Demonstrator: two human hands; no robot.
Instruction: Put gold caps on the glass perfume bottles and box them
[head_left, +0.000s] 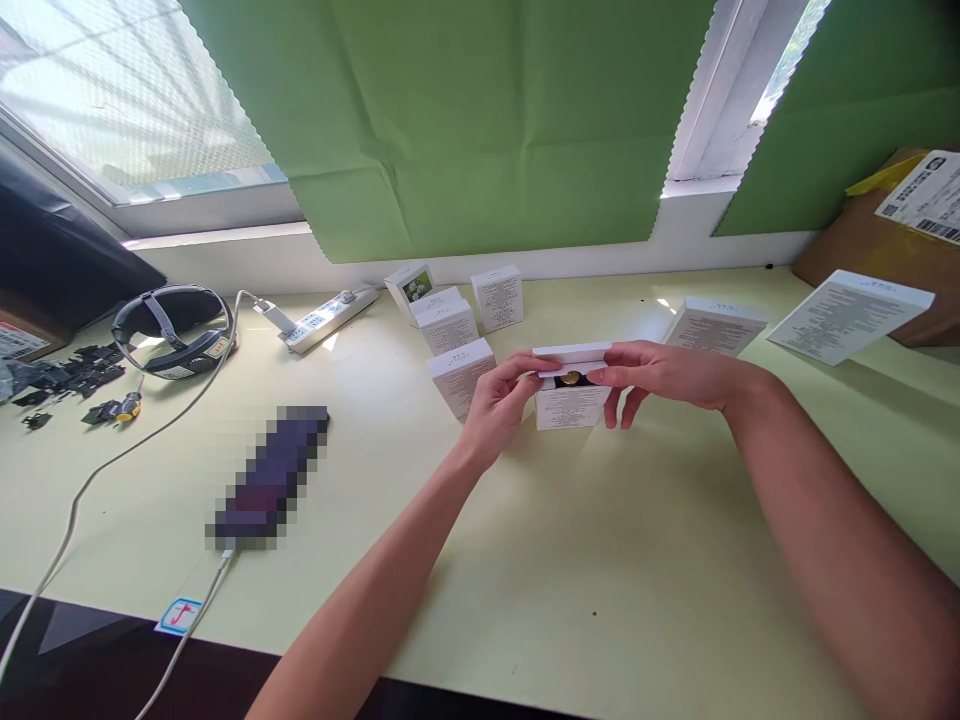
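A small white box (571,408) with fine print on its side stands upright on the table between my hands. Its lid flap (571,353) is raised, and a gold-coloured round thing (571,378) shows against a dark inside; I cannot tell what it is. My left hand (501,398) is closed on the left side of the flap and box top. From the right, my right hand (651,374) pinches the flap and upper edge with thumb and forefinger, its other fingers hanging beside the box. Just left of it stands another white box (459,378), partly behind my left hand.
More white boxes (498,298) stand behind, with two others, a near one (714,328) and a larger-looking one (847,315), to the right. At left are a power strip (330,318), headset (176,335), blurred phone (274,475) and cables. A cardboard carton (862,240) sits far right.
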